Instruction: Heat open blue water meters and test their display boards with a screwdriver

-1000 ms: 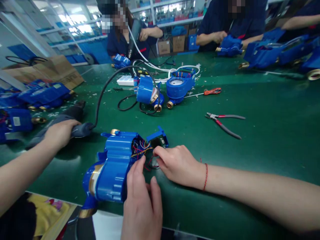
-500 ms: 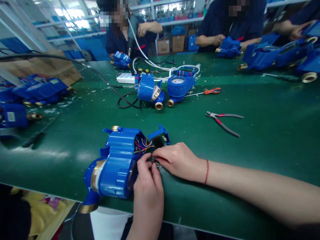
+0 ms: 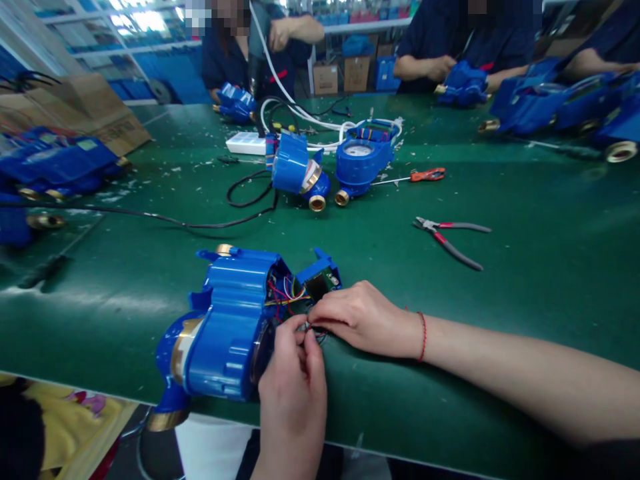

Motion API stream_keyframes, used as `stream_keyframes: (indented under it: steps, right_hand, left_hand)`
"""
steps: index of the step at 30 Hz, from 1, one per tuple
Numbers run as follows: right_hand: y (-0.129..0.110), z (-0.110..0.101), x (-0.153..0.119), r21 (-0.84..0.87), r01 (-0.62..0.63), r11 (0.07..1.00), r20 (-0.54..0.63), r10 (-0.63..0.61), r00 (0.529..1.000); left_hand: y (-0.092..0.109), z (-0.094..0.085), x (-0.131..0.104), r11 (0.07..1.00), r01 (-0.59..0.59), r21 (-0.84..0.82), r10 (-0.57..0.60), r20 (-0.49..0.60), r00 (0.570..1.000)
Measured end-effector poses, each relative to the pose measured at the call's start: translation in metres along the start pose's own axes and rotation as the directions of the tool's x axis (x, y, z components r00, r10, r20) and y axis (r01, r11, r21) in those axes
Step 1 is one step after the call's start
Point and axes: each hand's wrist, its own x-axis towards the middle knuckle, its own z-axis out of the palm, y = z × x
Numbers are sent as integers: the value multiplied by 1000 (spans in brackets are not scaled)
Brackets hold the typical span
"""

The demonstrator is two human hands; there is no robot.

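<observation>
A blue meter housing (image 3: 230, 327) with brass fittings lies on its side on the green table, its opening towards the right. Thin coloured wires (image 3: 287, 293) run out of it to a small circuit board (image 3: 319, 285) in a blue frame. Beside the housing, my left hand (image 3: 295, 380) is closed, thumb and forefinger pinching thin dark wires. My right hand (image 3: 357, 317), with a red string at the wrist, meets it fingertip to fingertip and pinches the same thin wires just below the board. The wire ends are mostly hidden by the fingers.
Pliers (image 3: 445, 237) and an orange screwdriver (image 3: 427, 175) lie on the green table (image 3: 525, 280). Two blue meters (image 3: 291, 163) stand near a white power strip (image 3: 246, 143). More meters (image 3: 65, 167) are at the left, others at the right. People (image 3: 465, 40) work across the table.
The view has shifted slightly. Both hands still pinch at the wires, with a small change of finger position. The black cable at the left now lies lower, across the table.
</observation>
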Motion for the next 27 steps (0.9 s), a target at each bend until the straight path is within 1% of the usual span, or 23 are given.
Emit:
stream_keyframes:
  steps: [3, 5, 8, 10, 13, 16, 19, 22, 24, 25, 26, 27]
  right_hand:
    - [-3, 7, -4, 97, -50, 994, -117, 61, 991]
    - [-4, 11, -6, 132, -90, 987, -200, 116, 973]
    - [-6, 11, -13, 115, -133, 984, -314, 164, 935]
    - [-6, 9, -22, 65, -133, 989, -350, 147, 925]
    - [-6, 3, -39, -24, -148, 989, -352, 130, 927]
    - [-8, -3, -55, -110, -207, 972, -349, 157, 924]
    - [-11, -10, -62, -172, -231, 957, -312, 170, 935]
    - [-9, -16, -57, -162, -275, 948, -298, 219, 929]
    - [-2, -21, -47, -112, -312, 943, -309, 266, 913]
    - [2, -23, -41, -87, -315, 945, -311, 274, 910]
    - [7, -26, -35, -57, -297, 953, -298, 268, 916]
    - [12, -29, -28, -10, -260, 966, -262, 248, 933]
  left_hand:
    - [1, -1, 0, 999, -23, 38, 23, 0, 1000]
    - [1, -1, -1, 998, -41, 44, 41, -4, 999]
    - [1, -2, -2, 995, -74, 72, 76, -24, 997]
    - [1, -2, -3, 991, -95, 94, 99, -37, 994]
    - [-1, -2, -3, 987, -123, 99, 128, -49, 991]
    - [-6, -1, -1, 981, -169, 93, 174, -54, 983]
    - [-12, -1, 2, 965, -230, 126, 238, -55, 970]
    - [-13, -1, 3, 962, -240, 130, 247, -40, 968]
    - [-13, -2, 2, 971, -206, 118, 210, -14, 978]
    - [-12, -3, 1, 977, -183, 113, 184, 0, 983]
    - [-12, -4, 1, 981, -161, 111, 160, 12, 987]
    - [-12, -5, 0, 983, -144, 111, 142, 26, 990]
